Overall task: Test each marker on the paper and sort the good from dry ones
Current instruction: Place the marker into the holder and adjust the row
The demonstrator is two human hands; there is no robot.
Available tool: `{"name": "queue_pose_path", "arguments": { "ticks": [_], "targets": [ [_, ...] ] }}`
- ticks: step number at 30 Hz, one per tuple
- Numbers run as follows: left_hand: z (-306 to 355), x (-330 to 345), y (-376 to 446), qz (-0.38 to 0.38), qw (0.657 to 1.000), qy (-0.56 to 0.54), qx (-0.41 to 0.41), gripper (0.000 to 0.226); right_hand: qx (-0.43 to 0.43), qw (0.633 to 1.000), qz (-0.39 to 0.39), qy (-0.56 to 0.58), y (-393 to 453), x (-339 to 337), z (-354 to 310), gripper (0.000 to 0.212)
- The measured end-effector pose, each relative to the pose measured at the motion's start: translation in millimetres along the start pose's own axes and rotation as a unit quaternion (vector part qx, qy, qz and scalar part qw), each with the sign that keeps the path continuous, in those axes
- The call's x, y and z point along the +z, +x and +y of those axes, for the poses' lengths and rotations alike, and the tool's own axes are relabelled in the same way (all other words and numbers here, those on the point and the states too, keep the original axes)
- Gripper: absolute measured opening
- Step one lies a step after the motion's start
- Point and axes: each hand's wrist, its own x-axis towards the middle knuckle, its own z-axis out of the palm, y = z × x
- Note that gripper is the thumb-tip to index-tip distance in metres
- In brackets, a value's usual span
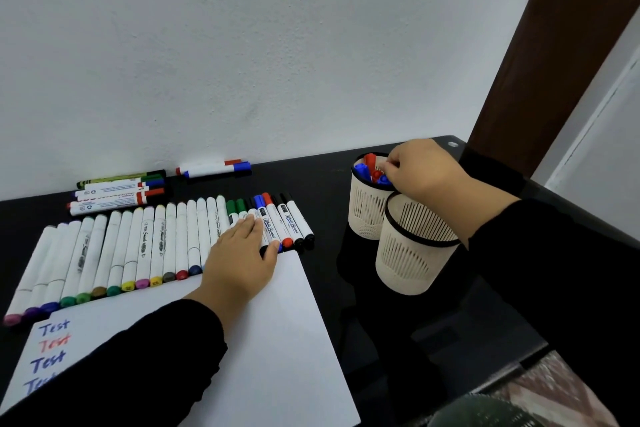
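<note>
"White Board" markers [277, 224], paper [277, 340] reading "Test"

**Colours on the black table**

The table [325, 184] was black, the paper [277, 340] white with "Test" written in blue and red at lower left. White markers [138, 246] carried purple, green, yellow and red caps. Two cream holders [412, 253] had slotted walls and black rims.

The light is soft and even, a little dim, and the white wall [242, 45] looks grey-blue. The black surface [325, 191] gives weak reflections. Lines bend at the edges. The bottom right corner is blurred.
</note>
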Motion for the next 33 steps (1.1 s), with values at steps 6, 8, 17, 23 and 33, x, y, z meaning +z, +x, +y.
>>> {"name": "queue_pose_path", "arguments": {
  "ticks": [6, 8, 17, 23, 33],
  "targets": [
    [0.2, -6.2, 1.1, -0.032, 0.999, -0.011, -0.008, 0.062, -0.044, 0.997, 0.055, 0.013, -0.8, -3.7, 0.7, 0.036],
    [0.5, -9.9, 3.0, -0.041, 0.999, -0.025, -0.010, 0.062, -0.061, 0.997, 0.054, 0.018, -0.6, -5.4, -2.1, 0.035],
    [-28.2, -29.2, 1.1, -0.013, 0.998, -0.058, -0.020, 0.057, -0.171, 0.985, 0.021, -0.010, -2.5, -7.6, -55.1, 0.028],
    [-75.9, -32.8, -6.6, 0.025, 0.999, 0.007, -0.038, 0.057, -0.241, 0.970, -0.001, -0.023, 13.8, 9.6, -114.3, 0.031],
    [-115.8, -26.7, -4.7, 0.041, 0.998, 0.025, -0.028, 0.092, -0.293, 0.956, -0.021, -0.007, 84.9, 69.6, -190.9, 0.027]
  ]
}}
